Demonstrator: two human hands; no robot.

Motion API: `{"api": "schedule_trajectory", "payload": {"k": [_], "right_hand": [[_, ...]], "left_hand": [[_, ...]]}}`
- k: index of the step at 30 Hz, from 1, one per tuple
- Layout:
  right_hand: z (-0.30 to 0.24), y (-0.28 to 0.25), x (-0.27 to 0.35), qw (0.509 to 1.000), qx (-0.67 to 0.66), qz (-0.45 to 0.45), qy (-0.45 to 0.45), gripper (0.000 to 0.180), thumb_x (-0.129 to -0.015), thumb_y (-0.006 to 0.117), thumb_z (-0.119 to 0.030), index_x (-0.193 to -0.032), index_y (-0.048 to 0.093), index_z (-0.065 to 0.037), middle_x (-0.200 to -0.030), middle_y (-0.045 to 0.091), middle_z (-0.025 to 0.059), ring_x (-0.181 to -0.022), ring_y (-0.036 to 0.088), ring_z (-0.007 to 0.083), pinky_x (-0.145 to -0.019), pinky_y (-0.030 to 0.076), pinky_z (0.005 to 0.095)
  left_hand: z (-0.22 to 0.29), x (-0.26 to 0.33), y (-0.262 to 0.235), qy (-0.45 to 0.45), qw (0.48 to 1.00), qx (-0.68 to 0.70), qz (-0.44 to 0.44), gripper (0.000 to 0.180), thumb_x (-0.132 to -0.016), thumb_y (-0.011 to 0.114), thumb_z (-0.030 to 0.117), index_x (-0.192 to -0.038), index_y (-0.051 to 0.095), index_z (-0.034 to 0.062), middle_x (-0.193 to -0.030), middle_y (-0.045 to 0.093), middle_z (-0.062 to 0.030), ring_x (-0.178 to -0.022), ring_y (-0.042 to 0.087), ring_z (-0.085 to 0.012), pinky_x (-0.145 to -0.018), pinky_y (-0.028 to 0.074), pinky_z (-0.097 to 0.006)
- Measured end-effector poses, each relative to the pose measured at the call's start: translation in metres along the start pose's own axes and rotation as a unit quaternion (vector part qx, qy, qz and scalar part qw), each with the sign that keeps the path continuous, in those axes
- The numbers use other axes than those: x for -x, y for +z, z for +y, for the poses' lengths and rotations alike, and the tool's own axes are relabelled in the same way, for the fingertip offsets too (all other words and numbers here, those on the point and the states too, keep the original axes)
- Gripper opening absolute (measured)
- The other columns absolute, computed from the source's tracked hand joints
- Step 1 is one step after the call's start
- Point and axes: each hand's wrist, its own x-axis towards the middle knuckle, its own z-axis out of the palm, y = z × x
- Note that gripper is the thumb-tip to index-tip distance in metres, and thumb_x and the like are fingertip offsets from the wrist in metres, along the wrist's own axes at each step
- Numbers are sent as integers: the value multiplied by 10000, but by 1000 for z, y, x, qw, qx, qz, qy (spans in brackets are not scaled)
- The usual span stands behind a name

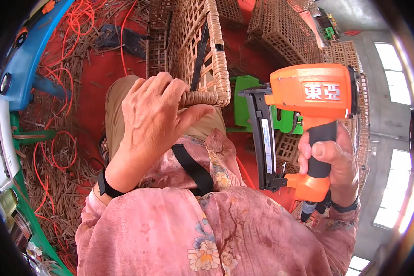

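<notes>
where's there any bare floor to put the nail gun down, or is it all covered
The clearest bare patch is the red floor between the strewn cane scraps on the left and the wicker frame gripped by the left hand. The left side is crowded with scraps and orange hose; stacked wicker panels fill the far right, beyond the nail gun in the right hand.

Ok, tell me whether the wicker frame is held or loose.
Held: the left hand grips the wicker frame at its wrapped corner, fingers curled over it.
</notes>
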Motion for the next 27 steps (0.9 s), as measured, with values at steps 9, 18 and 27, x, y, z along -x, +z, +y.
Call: {"api": "schedule_trajectory", "payload": {"k": [9,18,27], "right_hand": [[-16,3,-11,999,13,-21,21,511,-789,712,-223,-1184,484,7,-756,577,82,-549,616,169,-508,543,291],[-33,-1,-26,997,3,-52,65,537,-844,689,-210,-1268,432,-3,-754,573,86,-532,619,182,-472,575,321],[-61,12,-35,992,55,-49,103,293,-861,666,-203,-1056,517,-44,-742,573,49,-508,588,124,-449,528,276]], "left_hand": [[-4,3,3,-2,1000,0,-13,387,-716,818,376,-819,587,83,-708,518,-41,-653,560,-243,-604,418,-362],[-5,5,6,10,1000,14,7,396,-712,812,401,-792,574,95,-697,502,-35,-646,549,-235,-612,406,-359],[-3,8,9,9,999,33,9,377,-742,780,372,-829,571,71,-738,484,-55,-661,529,-244,-637,402,-358]]}}
